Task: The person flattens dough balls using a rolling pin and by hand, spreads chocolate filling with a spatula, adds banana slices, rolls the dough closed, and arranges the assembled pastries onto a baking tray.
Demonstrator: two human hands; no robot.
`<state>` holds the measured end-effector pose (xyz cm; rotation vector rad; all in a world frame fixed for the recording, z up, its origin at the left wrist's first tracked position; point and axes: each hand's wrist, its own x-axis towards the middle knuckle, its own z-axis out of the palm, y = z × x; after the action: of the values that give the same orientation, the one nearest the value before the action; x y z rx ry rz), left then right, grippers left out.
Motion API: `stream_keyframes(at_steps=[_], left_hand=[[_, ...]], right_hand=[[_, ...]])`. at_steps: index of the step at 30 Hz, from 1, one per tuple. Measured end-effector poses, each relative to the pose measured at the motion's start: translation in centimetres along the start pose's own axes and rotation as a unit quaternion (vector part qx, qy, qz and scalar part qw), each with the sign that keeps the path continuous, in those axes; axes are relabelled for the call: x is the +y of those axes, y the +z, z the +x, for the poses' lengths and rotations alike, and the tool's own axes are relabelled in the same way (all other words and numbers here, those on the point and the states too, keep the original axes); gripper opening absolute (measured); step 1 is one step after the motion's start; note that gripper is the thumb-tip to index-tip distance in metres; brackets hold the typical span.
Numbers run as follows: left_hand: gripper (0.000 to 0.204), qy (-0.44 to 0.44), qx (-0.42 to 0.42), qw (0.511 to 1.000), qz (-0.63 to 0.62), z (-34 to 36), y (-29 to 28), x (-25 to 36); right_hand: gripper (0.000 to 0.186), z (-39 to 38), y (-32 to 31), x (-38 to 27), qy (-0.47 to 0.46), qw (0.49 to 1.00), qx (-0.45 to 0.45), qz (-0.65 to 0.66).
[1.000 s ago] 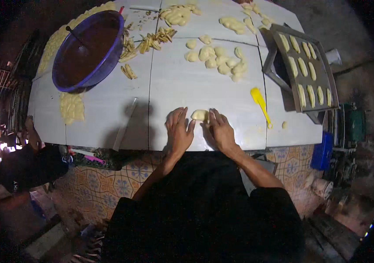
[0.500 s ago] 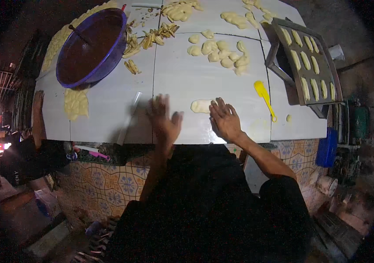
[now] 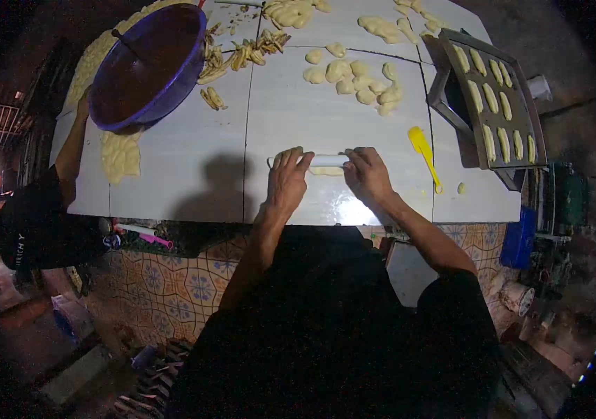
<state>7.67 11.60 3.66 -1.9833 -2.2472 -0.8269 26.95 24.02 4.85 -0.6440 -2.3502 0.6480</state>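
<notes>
A white rolling pin lies crosswise over a flattened piece of pale dough near the table's front edge. My left hand is closed over the pin's left end, fingers on its far side. At the other end, my right hand has its fingers bent around the pin. Part of the dough shows below the pin; the rest is hidden by it. Farther back sit several loose dough pieces.
A purple basin of brown filling stands at left; a co-worker's hand is beside it. Banana pieces lie nearby. At right are a yellow scraper and a raised baking tray bearing shaped dough.
The rolling pin went from the table at left to across the dough, and both hands now grip it. My left hand moved right. The co-worker's arm moved up toward the basin.
</notes>
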Motion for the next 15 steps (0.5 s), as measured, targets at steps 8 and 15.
stream_keyframes(at_steps=[8, 15], left_hand=[[0.027, -0.033, -0.025, 0.999, -0.025, -4.9, -0.3, 1.3], [0.068, -0.122, -0.069, 0.977, 0.16, 2.3, 2.8, 0.5]], right_hand=[[0.031, -4.3, -1.2, 0.3, -0.011, 0.995, -0.094, 0.018], [0.032, 2.0, 2.2, 2.7, 0.054, 0.972, -0.035, -0.225]])
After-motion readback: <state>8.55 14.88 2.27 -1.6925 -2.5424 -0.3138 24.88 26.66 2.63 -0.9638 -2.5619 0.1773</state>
